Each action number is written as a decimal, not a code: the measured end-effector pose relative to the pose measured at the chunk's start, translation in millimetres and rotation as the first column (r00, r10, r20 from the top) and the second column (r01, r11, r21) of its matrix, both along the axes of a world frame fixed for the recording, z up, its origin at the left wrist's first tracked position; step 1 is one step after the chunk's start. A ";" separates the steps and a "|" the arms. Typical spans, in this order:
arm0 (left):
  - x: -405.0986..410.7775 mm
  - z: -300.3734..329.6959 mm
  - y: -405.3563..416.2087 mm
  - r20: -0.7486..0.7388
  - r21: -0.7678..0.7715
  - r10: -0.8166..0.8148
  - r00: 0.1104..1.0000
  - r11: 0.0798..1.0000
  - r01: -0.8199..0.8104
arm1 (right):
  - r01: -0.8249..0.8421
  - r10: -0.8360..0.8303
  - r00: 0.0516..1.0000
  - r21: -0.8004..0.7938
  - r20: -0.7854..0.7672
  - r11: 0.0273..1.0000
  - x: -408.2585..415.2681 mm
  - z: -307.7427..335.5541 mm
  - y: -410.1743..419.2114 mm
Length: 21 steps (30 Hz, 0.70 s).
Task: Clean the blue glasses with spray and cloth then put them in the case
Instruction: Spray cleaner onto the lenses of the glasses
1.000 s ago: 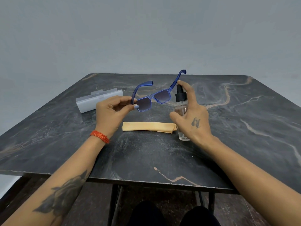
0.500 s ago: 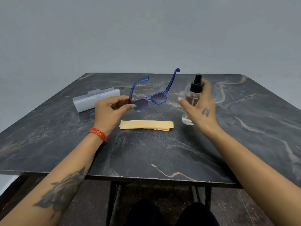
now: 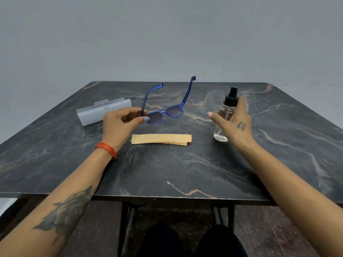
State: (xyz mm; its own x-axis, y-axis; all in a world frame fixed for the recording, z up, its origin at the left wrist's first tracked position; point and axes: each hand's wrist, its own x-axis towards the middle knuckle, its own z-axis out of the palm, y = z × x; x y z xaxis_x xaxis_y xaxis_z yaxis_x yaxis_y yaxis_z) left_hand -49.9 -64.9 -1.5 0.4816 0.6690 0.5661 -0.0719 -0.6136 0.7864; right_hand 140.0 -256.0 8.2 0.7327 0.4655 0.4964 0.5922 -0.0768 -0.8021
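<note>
Here, left hand (image 3: 118, 123) pinching blue glasses (image 3: 164, 110), right hand (image 3: 235, 121) spread beside spray bottle (image 3: 225, 119).

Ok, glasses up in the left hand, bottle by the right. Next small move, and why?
Probably let go of the clear spray bottle with the black pump and move the right hand to the folded yellow cloth: the bottle stands on the table, the left hand pinches the blue-framed glasses.

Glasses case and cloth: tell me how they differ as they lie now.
The glasses case is a pale, translucent grey box with height; the cloth is a flat orange strip, folded.
The glasses case lies angled at the table's far left; the cloth lies straight across the middle.
Both rest on the table, untouched.
</note>
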 end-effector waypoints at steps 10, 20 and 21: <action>-0.8 0.5 -1.4 0.011 -0.006 -0.002 1.000 1.000 0.003 | 0.018 -0.017 1.000 -0.054 0.013 0.998 -6.9 -1.8 -1.8; -2.2 2.5 -3.3 0.001 -0.029 -0.003 1.000 1.000 0.003 | 0.155 -0.189 0.972 0.222 0.140 0.963 -31.1 12.7 -14.3; -2.1 2.4 -3.1 0.004 -0.032 -0.003 1.000 0.999 0.003 | 0.150 -0.208 0.960 0.283 0.187 0.947 -36.2 15.7 -14.6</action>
